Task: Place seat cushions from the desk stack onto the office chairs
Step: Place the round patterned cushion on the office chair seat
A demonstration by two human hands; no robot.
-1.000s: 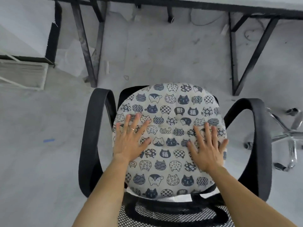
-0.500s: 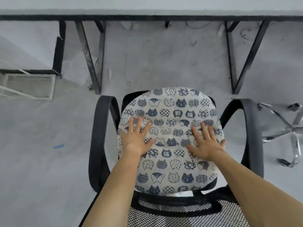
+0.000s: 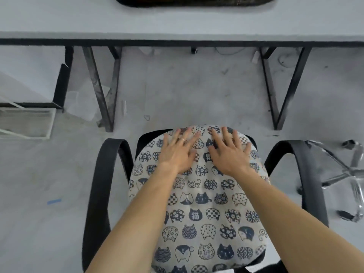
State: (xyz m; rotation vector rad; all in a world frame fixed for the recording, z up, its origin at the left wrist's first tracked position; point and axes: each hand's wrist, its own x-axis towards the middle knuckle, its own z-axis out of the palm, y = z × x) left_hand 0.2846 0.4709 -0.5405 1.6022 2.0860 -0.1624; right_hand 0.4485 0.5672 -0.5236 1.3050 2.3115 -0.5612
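A round cream seat cushion [image 3: 204,211] printed with navy cat faces lies flat on the seat of a black office chair [image 3: 102,186]. My left hand [image 3: 178,152] rests palm down on the cushion's far part, fingers spread and straight, a ring on one finger. Beside it, my right hand [image 3: 229,152] presses flat on the same far part, its fingers straight too. Both forearms reach across the cushion from the near edge. The chair's two armrests curve up on either side of the cushion.
A grey desk [image 3: 177,22] with black metal legs [image 3: 102,89] crosses the top, a dark object [image 3: 197,1] at its far edge. A chrome chair base [image 3: 348,178] with castors stands at the right. A white box [image 3: 25,123] sits on the floor at the left.
Both hands have slid from the cushion's middle toward its far edge and come closer together. The view has tilted up, so the desk top now shows.
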